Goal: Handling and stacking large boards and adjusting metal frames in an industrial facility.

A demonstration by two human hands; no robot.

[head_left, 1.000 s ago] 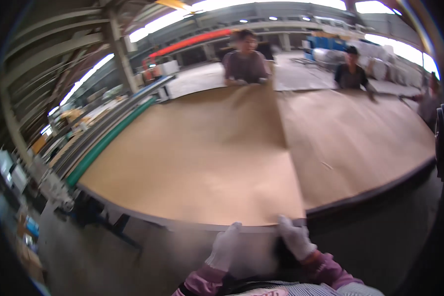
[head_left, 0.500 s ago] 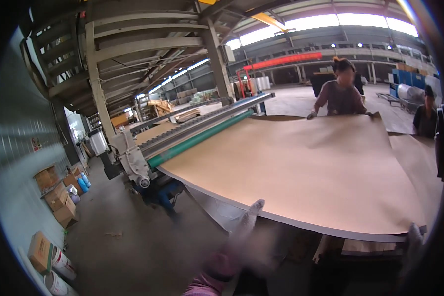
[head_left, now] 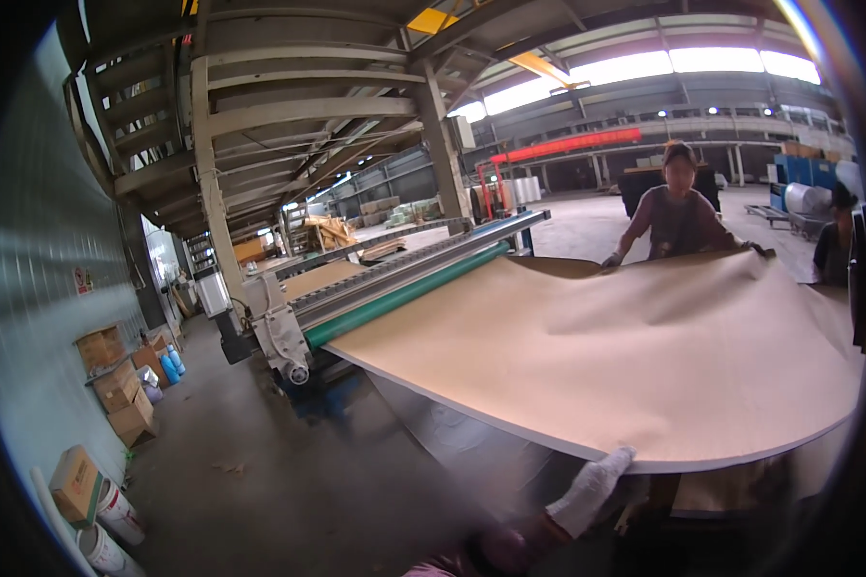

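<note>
A large brown sheet [head_left: 568, 356] with a pale edge stretches from the green roller [head_left: 409, 294] of a machine to the right rim of the picture. My left hand [head_left: 597, 486], in a whitish work glove, grips the near edge of this sheet, its fingertips on top. Across from me a co-worker holds the far edge in both gloved hands, and the sheet sags in folds between us. My right hand does not show; the sheet's right end runs into the dark rim.
The roller machine [head_left: 284, 341] stands to the left, with a steel post [head_left: 443, 144] behind it. Cardboard boxes [head_left: 120, 389] and white buckets [head_left: 115, 510] line the left wall. Another person [head_left: 834, 240] is at the far right. Under the sheet lies a pale board [head_left: 726, 493].
My left hand has moved right along the near edge. The sheet has become more wavy, its far edge lifted by the co-worker. My right hand has gone out of view.
</note>
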